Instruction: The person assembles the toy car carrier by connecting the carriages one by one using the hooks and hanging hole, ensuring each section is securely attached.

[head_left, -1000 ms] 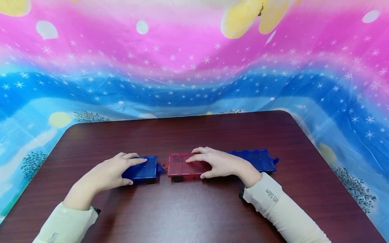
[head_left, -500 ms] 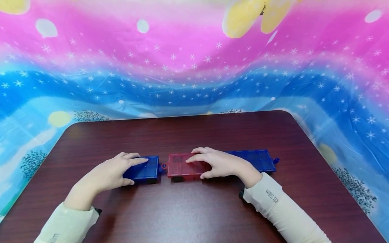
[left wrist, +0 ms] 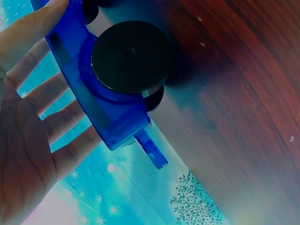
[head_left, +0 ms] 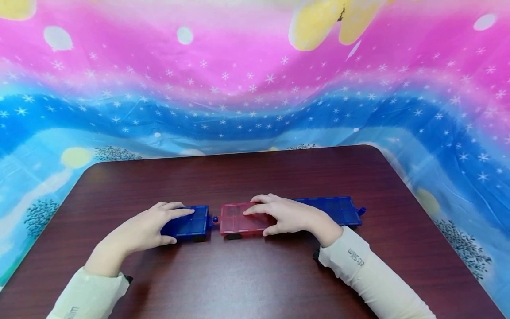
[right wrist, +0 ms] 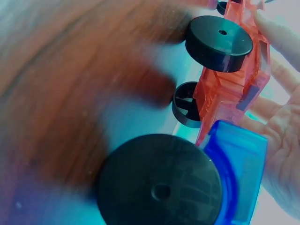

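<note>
In the head view my left hand (head_left: pixel 145 226) grips a small translucent blue toy car (head_left: pixel 193 226), thumb at its near side and fingers over its top. My right hand (head_left: pixel 287 215) holds a translucent red toy car (head_left: pixel 233 219) the same way. Between them, the blue car's knob (head_left: pixel 215 219) overlaps the red car's link. A longer blue toy car (head_left: pixel 338 210) stands right behind the red one, partly hidden by the right wrist. The left wrist view shows a black wheel (left wrist: pixel 131 58) and a blue tail hook (left wrist: pixel 152 152). Black wheels (right wrist: pixel 218 44) also show under the red car.
The cars stand in a row across a dark brown wooden table (head_left: pixel 255 177). A blue hook (head_left: pixel 361 211) sticks out at the row's right end. Behind the table hangs a pink and blue patterned cloth (head_left: pixel 239 79).
The left hand has moved the small blue car slightly right, closer to the red car. The blue knob now shows at the link where the red ring showed before. The right hand stays put.
</note>
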A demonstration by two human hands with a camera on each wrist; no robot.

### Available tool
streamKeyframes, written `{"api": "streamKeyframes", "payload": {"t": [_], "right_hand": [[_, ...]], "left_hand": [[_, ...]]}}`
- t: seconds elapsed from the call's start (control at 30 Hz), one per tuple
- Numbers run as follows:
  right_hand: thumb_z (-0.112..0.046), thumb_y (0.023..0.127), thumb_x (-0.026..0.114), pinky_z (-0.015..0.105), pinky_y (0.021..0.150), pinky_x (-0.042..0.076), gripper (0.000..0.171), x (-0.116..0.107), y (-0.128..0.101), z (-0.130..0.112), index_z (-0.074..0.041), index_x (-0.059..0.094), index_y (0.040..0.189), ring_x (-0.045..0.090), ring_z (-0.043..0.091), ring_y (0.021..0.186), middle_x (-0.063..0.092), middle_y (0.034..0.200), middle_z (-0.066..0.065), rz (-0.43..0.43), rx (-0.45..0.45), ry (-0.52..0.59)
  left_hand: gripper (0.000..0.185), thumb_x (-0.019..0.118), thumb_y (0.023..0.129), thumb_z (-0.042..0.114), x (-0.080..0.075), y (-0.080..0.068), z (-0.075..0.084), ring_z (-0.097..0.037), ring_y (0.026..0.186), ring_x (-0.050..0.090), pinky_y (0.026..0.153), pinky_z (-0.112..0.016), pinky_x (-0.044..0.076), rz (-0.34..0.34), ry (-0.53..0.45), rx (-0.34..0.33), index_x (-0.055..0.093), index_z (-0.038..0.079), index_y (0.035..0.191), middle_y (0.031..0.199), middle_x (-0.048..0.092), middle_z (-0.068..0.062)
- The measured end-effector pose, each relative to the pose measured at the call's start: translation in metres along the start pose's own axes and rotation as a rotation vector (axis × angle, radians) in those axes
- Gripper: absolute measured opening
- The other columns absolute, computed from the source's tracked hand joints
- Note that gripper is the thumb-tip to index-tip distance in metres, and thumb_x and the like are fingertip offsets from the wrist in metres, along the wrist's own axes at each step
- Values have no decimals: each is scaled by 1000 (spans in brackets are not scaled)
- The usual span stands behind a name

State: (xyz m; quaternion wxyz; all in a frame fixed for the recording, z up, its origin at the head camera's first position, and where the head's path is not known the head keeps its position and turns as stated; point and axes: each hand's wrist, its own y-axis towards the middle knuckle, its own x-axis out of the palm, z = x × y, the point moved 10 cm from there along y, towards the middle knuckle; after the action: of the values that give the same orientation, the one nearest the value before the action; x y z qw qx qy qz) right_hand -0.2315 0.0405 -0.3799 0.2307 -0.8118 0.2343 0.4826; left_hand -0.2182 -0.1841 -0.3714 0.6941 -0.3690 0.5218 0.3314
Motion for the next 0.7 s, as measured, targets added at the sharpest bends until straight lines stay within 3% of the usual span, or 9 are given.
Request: {"api": "streamKeyframes", "payload": {"t": [0.43, 0.7], "right_hand": [[-35, 82, 69, 38, 94, 46, 62, 0, -3, 4, -36, 41, 138, 33, 18, 130, 29, 149, -1, 5, 4, 2], [-41, 83, 65, 39, 97, 44, 61, -9, -20, 18, -36, 40, 138, 34, 16, 131, 32, 147, -3, 32, 39, -9]], "left_hand": [[72, 77, 74, 31, 3, -2, -1, -31, 126, 40, 87, -50, 48, 43, 13, 9, 43, 35, 137, 140, 43, -7], [74, 77, 74, 33, 1, -2, 5, -31, 128, 38, 87, -49, 49, 74, 40, 25, 41, 33, 139, 143, 40, -6]]}}
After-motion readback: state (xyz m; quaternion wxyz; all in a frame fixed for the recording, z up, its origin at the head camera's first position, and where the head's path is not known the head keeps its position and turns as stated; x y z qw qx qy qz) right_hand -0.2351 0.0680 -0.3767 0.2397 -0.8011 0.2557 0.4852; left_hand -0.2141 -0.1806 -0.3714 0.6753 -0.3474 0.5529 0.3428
